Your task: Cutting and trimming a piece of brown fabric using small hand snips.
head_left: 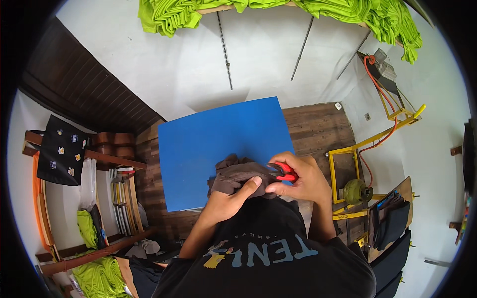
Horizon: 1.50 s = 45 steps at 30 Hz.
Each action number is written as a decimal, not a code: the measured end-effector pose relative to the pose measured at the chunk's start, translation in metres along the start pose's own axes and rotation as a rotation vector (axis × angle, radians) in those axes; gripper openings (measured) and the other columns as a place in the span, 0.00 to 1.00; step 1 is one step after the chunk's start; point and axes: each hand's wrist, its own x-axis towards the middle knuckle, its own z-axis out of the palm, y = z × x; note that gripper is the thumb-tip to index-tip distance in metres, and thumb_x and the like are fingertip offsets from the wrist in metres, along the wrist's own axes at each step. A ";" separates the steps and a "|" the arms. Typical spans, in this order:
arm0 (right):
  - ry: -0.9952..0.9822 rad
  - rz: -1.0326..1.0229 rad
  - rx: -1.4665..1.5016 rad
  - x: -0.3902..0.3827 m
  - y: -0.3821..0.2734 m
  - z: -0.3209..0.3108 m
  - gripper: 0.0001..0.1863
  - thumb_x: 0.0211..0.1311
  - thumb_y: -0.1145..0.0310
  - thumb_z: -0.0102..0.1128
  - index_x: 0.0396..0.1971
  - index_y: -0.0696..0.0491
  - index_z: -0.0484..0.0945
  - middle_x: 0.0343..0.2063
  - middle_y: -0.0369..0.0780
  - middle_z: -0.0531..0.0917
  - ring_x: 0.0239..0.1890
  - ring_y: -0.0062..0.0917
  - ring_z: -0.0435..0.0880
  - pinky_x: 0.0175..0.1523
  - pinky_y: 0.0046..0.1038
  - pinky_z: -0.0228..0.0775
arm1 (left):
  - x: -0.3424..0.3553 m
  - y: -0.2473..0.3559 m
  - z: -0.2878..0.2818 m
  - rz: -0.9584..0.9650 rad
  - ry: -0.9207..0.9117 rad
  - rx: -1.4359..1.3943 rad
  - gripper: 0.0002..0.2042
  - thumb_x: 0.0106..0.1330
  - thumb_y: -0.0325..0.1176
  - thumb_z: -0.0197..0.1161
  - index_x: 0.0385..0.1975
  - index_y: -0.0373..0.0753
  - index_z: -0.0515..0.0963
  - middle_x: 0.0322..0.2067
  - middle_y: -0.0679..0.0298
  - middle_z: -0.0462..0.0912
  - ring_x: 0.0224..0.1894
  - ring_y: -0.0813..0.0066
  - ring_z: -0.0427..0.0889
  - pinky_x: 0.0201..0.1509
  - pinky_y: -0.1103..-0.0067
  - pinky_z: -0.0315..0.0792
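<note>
My left hand (227, 202) grips a bunched dark brown cloth (232, 175), its thumb pressed down on the fabric. The cloth is gathered close to my body, over the near edge of a blue tabletop (218, 131). In my right hand (310, 183) is a pair of small red-handled snips (286, 172). Their tips point left and meet the right side of the cloth; whether the blades are parted is too small to tell. My right thumb and fingers curl around the red handles, close to my left thumb.
Lime-green garments (338, 10) lie piled on a high shelf along the far wall. On the right stand a yellow metal frame (343, 149), a green gas cylinder (357, 191) with an orange hose, and dark folded cloths (390, 218). Wooden shelving (99, 251) with more green fabric is at left.
</note>
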 end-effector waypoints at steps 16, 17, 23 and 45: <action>0.118 0.007 -0.028 -0.016 0.004 0.003 0.14 0.51 0.73 0.75 0.35 0.58 0.79 0.21 0.42 0.79 0.21 0.31 0.78 0.28 0.26 0.68 | 0.005 -0.023 -0.016 -0.234 0.243 -0.621 0.21 0.77 0.42 0.51 0.61 0.34 0.70 0.53 0.53 0.78 0.49 0.71 0.81 0.49 0.76 0.75; 0.124 0.024 -0.052 -0.015 0.004 0.004 0.14 0.51 0.73 0.75 0.35 0.58 0.79 0.21 0.41 0.79 0.21 0.29 0.78 0.28 0.26 0.68 | 0.005 -0.022 -0.019 -0.287 0.256 -0.586 0.20 0.76 0.42 0.51 0.60 0.34 0.70 0.52 0.54 0.77 0.48 0.71 0.81 0.48 0.77 0.75; 0.239 0.100 -0.015 -0.011 0.004 0.014 0.12 0.55 0.72 0.74 0.35 0.58 0.79 0.20 0.39 0.78 0.21 0.19 0.75 0.29 0.21 0.67 | -0.003 -0.027 -0.017 -0.370 0.179 -0.551 0.14 0.75 0.44 0.53 0.49 0.40 0.70 0.43 0.63 0.77 0.41 0.76 0.80 0.43 0.81 0.73; 0.287 0.325 0.493 0.034 0.018 0.027 0.15 0.69 0.69 0.61 0.50 0.61 0.78 0.32 0.39 0.86 0.38 0.18 0.84 0.44 0.19 0.73 | 0.030 0.006 -0.082 -0.352 0.041 -0.453 0.30 0.71 0.58 0.55 0.50 0.30 0.77 0.44 0.58 0.85 0.45 0.67 0.84 0.49 0.73 0.76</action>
